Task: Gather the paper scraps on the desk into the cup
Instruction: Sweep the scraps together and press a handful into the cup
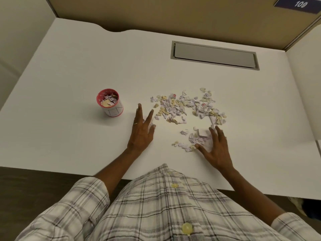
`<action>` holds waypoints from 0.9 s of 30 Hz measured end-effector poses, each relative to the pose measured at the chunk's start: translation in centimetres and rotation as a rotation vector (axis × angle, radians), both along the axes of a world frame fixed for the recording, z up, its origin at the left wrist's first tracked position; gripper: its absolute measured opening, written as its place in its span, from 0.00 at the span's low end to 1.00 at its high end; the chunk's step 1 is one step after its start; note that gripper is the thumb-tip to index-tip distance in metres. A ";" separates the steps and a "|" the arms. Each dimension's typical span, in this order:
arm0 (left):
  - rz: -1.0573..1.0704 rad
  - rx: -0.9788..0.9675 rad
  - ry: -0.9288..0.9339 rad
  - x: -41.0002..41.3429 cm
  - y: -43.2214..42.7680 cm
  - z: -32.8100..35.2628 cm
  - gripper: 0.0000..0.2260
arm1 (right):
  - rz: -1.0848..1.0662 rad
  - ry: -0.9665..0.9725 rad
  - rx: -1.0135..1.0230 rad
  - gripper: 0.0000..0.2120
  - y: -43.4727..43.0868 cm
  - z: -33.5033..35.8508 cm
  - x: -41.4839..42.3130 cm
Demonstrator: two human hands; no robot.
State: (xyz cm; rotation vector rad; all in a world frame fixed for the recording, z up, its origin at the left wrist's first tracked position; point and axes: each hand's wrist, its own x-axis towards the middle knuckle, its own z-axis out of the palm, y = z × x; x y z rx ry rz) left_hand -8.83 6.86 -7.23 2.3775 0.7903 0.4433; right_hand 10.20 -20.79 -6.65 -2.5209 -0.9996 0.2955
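– Cup?
– Far left on the desk, part full of scraps.
– Left hand?
– Just right of the cup, fingers straight and spread. The paper scraps lie scattered to its right.
– Right hand?
– Splayed wide, touching a small nearer heap.

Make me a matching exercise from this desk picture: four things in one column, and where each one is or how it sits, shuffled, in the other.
Column one:
1 cup
2 left hand
3 right hand
4 grey hatch

Column two:
A set flush into the far side of the desk
B upright, partly filled
C fingers straight, between the cup and the big scatter of paper scraps
D fingers spread over a small heap nearer the person

Pairs: 1-B, 2-C, 3-D, 4-A
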 end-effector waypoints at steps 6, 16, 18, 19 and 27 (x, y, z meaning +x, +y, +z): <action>-0.143 0.022 0.269 1.8 -1.4 -0.5 0.28 | 0.186 -0.045 -0.094 0.45 4.0 -1.1 -3.7; -0.294 0.143 0.193 1.0 -7.8 -2.2 0.35 | 0.279 -0.073 0.125 0.10 4.7 -0.7 -1.7; -0.269 0.145 0.204 1.7 -8.1 -2.0 0.32 | 0.263 -0.073 0.132 0.12 3.5 -0.5 -0.7; -0.265 0.158 0.204 2.1 -8.1 -1.9 0.30 | 0.272 -0.067 0.134 0.14 3.0 -0.5 -0.3; -0.179 0.014 -0.049 3.4 -8.5 -1.6 0.08 | 0.364 -0.062 -0.012 0.29 3.3 -0.7 -1.4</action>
